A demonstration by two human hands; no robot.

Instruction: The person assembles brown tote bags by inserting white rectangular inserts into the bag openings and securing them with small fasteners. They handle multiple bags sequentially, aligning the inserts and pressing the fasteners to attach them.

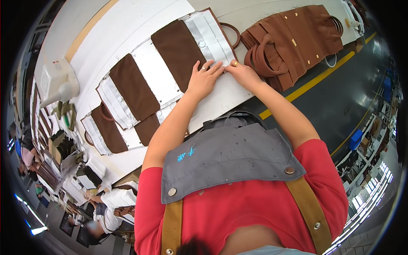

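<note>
A flat, unassembled handbag panel (214, 36) lies across the worktable, its silvery-white inner strip and round snap facing up. A dark brown lining piece (177, 49) adjoins that strip, and a brown handle (231, 34) loops out at the far edge. My left hand (203, 80) rests on the panel's near edge, fingers stretched and apart. Beside it, my right hand (245, 76) pinches the panel's near right corner between thumb and finger. The fingertips of both hands almost meet there. Whatever lies beneath them is hidden.
Brown leather handbag pieces (293, 42) with handles are stacked to the right. More lined panels (131, 87) overlap to the left. A white machine-like object (59, 78) stands at far left. Another person (104, 216) works at lower left. Beyond the table runs a yellow-striped floor (316, 91).
</note>
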